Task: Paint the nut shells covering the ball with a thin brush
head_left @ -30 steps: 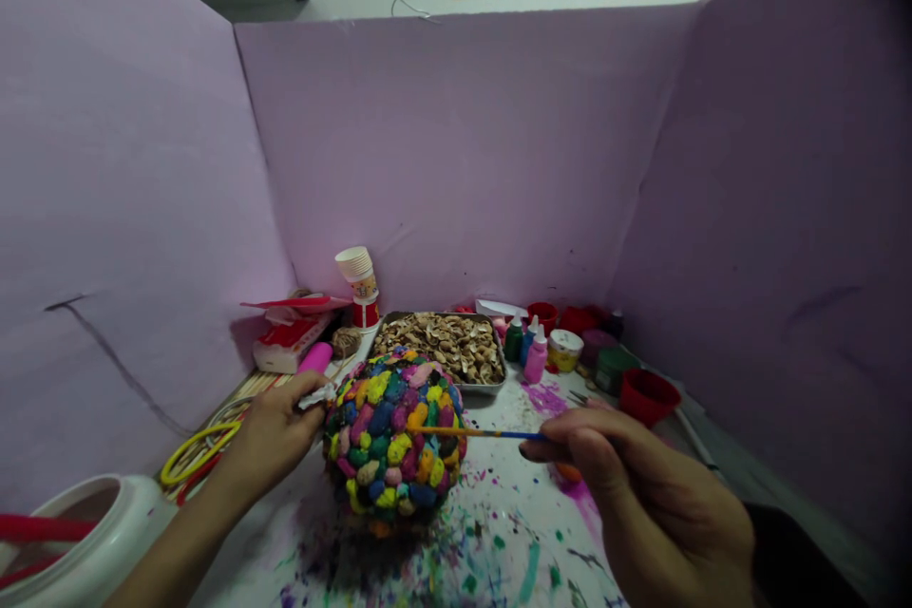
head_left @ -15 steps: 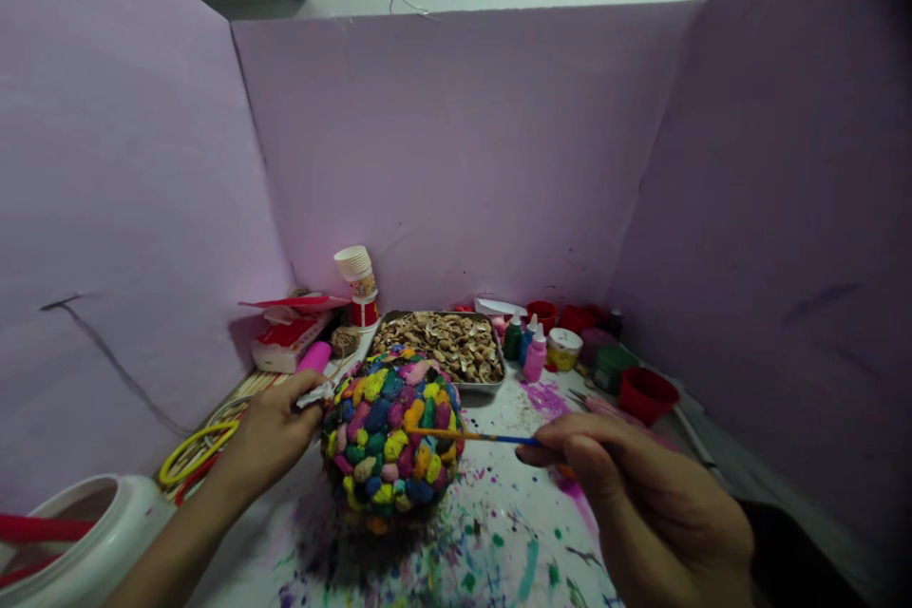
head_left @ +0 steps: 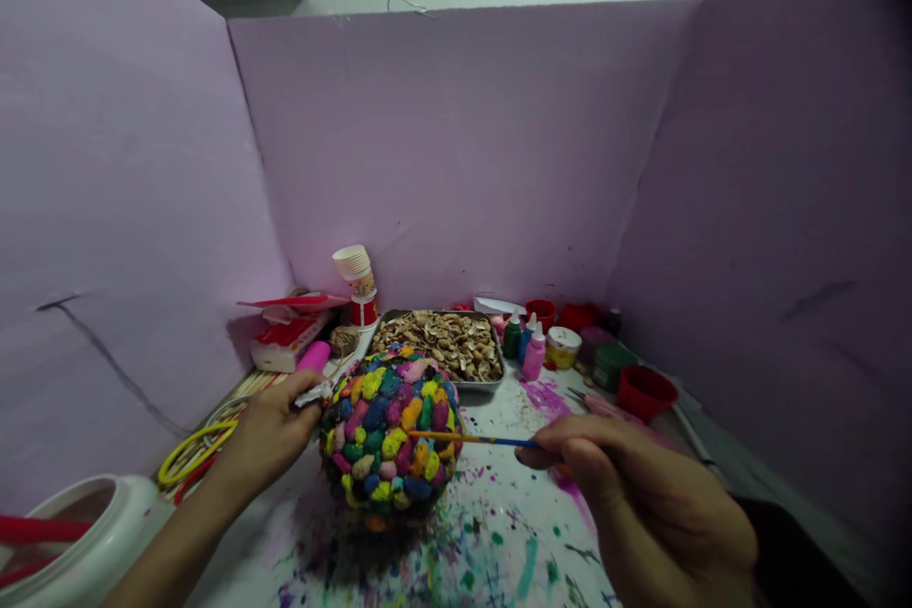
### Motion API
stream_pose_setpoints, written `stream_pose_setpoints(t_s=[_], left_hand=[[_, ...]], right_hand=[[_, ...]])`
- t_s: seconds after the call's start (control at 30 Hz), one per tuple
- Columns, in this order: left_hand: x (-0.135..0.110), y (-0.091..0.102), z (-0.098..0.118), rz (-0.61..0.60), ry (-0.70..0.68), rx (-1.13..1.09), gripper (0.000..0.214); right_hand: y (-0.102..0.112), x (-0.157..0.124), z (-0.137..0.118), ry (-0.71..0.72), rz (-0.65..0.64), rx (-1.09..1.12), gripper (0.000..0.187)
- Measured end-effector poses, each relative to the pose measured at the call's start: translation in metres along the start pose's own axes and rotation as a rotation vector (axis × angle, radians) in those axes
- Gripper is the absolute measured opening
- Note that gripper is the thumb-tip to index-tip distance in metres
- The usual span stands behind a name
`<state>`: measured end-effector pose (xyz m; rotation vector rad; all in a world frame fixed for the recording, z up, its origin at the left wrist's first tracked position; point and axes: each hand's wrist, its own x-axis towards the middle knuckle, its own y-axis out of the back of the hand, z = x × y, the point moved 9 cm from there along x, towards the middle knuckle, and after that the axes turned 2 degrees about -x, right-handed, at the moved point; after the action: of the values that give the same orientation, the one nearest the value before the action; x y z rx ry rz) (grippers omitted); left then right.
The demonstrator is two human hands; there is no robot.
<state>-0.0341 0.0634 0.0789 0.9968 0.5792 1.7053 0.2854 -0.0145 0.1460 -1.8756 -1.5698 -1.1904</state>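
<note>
A round ball (head_left: 390,427) covered in peanut-like shells painted yellow, blue, green, pink and orange rests on the paint-spattered white table. At its upper left side my left hand (head_left: 275,427) is closed on a crumpled white tissue (head_left: 312,395), close against the ball. My right hand (head_left: 634,503) pinches a thin paintbrush (head_left: 474,439) with a blue and orange handle. The brush reaches leftward, and its tip meets the front of the ball near a yellow shell. Any bristles are too small to make out.
Behind the ball stands a metal tray (head_left: 491,388) of peanut shells. Paint bottles (head_left: 534,357), a white jar (head_left: 562,348) and a red cup (head_left: 646,393) are at right. Paper cups (head_left: 354,268), a tissue box (head_left: 285,349) and a white pot (head_left: 135,532) are at left. Purple panels (head_left: 456,152) enclose the table.
Almost nothing differs. The view has shifted very slightly; both hands keep their holds, and the brush tip stays at about the same spot on the ball.
</note>
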Motion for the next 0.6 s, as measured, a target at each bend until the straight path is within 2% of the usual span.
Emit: stream_pose_setpoints(t_s=[0.17, 0.27, 0.37, 0.5, 0.6], left_hand=[[0.0, -0.001, -0.001, -0.005, 0.002, 0.014, 0.023], [0.0, 0.0, -0.001, 0.0, 0.002, 0.023, 0.022], [0.0, 0.0, -0.002, -0.004, 0.001, 0.033, 0.022], [0.0, -0.001, -0.002, -0.009, 0.017, 0.026, 0.025], [0.001, -0.001, -0.001, -0.008, 0.016, 0.009, 0.026]], right_hand=[[0.002, -0.002, 0.004, -0.021, 0.026, 0.029, 0.019], [0.002, -0.002, 0.013, -0.101, 0.051, 0.076, 0.016], [-0.003, -0.004, 0.038, -0.301, 0.076, 0.201, 0.016], [-0.015, -0.013, 0.082, -0.613, 0.137, 0.432, 0.027], [-0.024, -0.019, 0.105, -0.752, 0.174, 0.552, 0.036]])
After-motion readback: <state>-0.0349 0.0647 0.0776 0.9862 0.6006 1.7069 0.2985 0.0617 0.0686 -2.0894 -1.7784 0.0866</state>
